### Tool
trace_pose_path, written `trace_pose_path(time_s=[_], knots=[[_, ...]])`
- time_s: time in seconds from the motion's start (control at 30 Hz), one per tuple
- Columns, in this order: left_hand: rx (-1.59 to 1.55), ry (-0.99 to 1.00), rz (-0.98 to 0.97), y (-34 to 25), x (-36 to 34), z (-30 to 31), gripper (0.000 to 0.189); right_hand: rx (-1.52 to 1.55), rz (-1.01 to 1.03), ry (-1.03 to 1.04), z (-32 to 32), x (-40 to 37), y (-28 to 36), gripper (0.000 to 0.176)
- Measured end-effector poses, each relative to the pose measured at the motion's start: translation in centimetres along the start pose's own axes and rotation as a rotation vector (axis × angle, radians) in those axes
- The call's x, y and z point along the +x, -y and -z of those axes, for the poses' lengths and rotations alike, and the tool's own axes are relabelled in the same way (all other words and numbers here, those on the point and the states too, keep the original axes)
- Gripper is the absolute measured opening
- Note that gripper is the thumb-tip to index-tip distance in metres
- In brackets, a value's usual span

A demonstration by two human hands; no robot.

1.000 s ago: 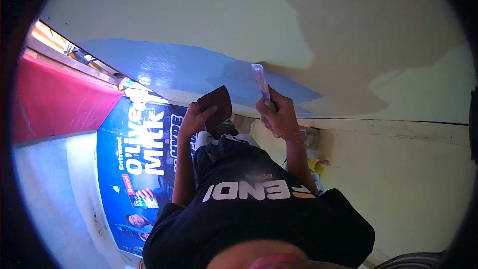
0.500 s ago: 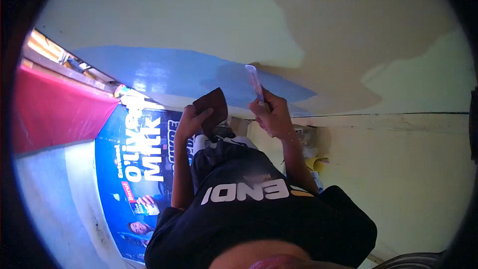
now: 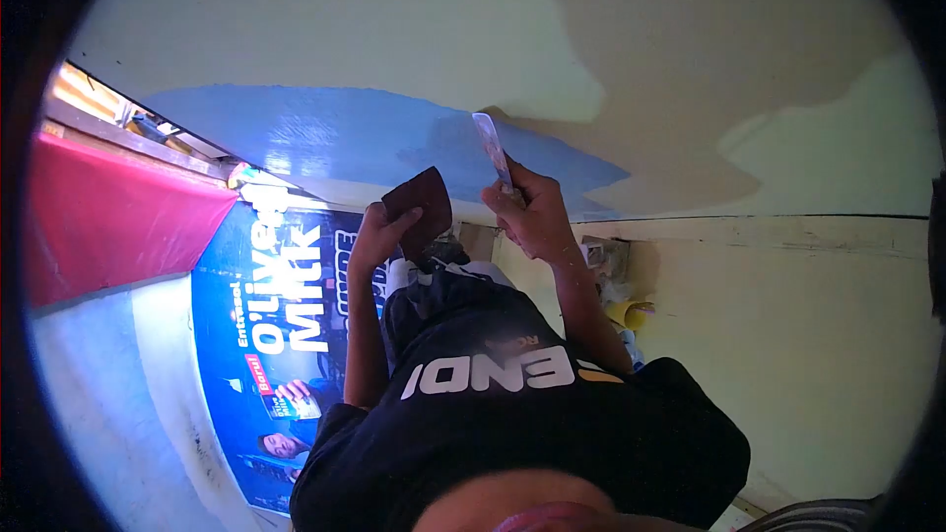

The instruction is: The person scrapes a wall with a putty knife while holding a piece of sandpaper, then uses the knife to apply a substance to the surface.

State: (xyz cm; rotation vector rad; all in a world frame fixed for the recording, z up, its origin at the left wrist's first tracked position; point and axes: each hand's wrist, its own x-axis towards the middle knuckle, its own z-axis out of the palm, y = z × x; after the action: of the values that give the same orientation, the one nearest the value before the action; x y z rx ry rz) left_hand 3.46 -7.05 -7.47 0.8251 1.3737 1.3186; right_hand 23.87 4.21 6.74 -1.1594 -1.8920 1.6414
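At the left, my left hand (image 3: 376, 237) grips a dark brown flat sheet (image 3: 424, 212) with slightly curved edges, thumb on its face. My right hand (image 3: 532, 209) is closed around a putty knife (image 3: 488, 143), its narrow pale blade smeared and pointing up toward the wall. In this view the blade's tip overlaps the blue patch (image 3: 365, 128) on the pale wall (image 3: 394, 20). Between the two hands there is a small gap, and both are held out in front of my black shirt (image 3: 532, 443).
A blue milk poster (image 3: 266, 335) and a red sheet (image 3: 118, 217) hang at the left. Darker, shadow-like areas (image 3: 680, 79) spread over the wall at upper right. Beyond my right forearm are a yellow object (image 3: 631, 313) and some clutter. A wall seam (image 3: 769, 218) runs at the right.
My right hand and the putty knife have shifted slightly left and up, the blade's tip now further over the blue patch. My left hand keeps hold of the brown sheet, almost unmoved.
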Motion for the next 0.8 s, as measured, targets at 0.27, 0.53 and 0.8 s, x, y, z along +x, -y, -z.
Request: trace_pose_path(time_s=[0.27, 0.53, 0.8], knots=[[-0.043, 0.023, 0.044, 0.6, -0.1, 0.8, 0.037, 0.038, 0.006, -0.038, -0.2, -0.5, -0.4, 0.061], [0.026, -0.041, 0.002, -0.6, -0.9, 0.8, 0.032, 0.110, 0.010, -0.028, -0.2, -0.4, -0.2, 0.058], [-0.007, -0.062, 0.002, -1.2, -1.0, 0.2, 0.029, 0.106, -0.010, -0.004, 0.5, -0.6, -0.8, 0.061]])
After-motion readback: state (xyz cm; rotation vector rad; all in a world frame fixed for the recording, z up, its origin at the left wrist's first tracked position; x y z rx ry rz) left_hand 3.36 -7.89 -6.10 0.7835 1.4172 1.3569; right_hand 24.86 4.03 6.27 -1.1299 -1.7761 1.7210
